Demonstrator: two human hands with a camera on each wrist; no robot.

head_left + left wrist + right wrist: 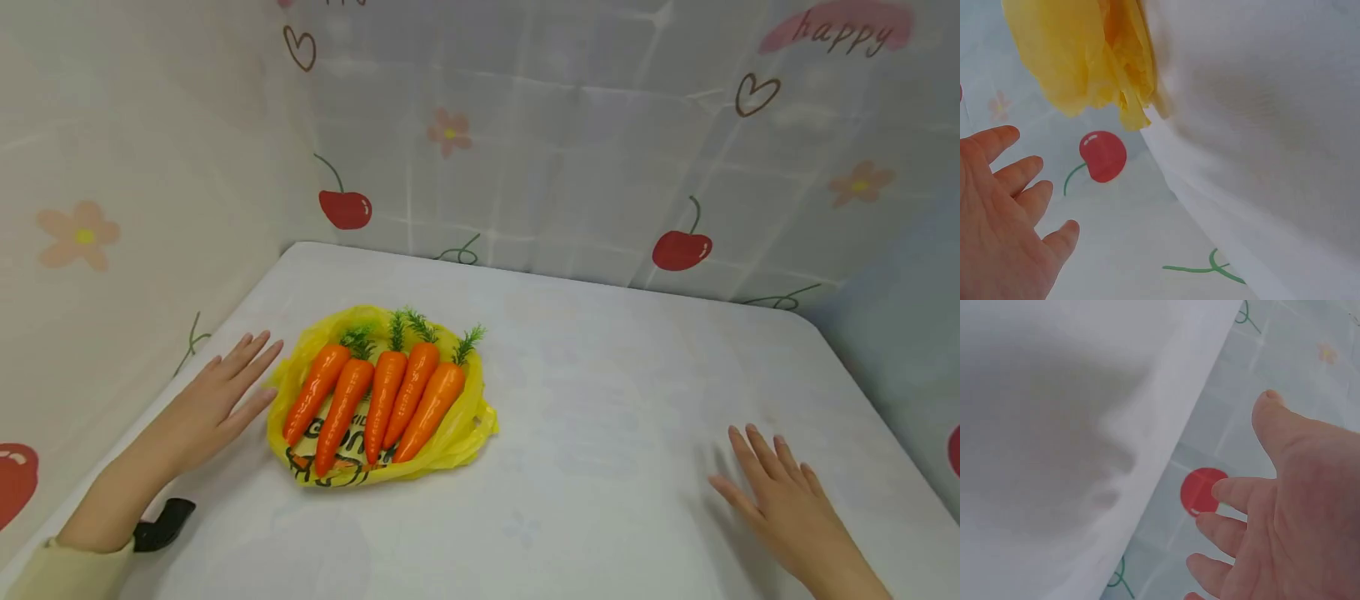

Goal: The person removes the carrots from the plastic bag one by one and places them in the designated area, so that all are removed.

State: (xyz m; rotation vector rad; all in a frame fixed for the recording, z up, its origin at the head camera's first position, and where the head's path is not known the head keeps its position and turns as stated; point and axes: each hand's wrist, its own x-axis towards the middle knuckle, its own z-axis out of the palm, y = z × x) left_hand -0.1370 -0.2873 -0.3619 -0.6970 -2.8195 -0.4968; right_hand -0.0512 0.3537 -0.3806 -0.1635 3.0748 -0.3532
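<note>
Fingers (260, 365) spread and holding nothing, the left hand (212, 407) is just beside the yellow bag (459, 444) of carrots (385, 402), left of centre; the right hand (787, 504), lower right. Seemingly a ready pose; gripping calls for reaching inward.

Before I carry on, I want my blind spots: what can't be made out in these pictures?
Head: printing on the yellow bag, partly covered by the carrots.
Left wrist: bag's remainder, cut off by the top edge.
Head: end of the black object, behind the left forearm.
</note>
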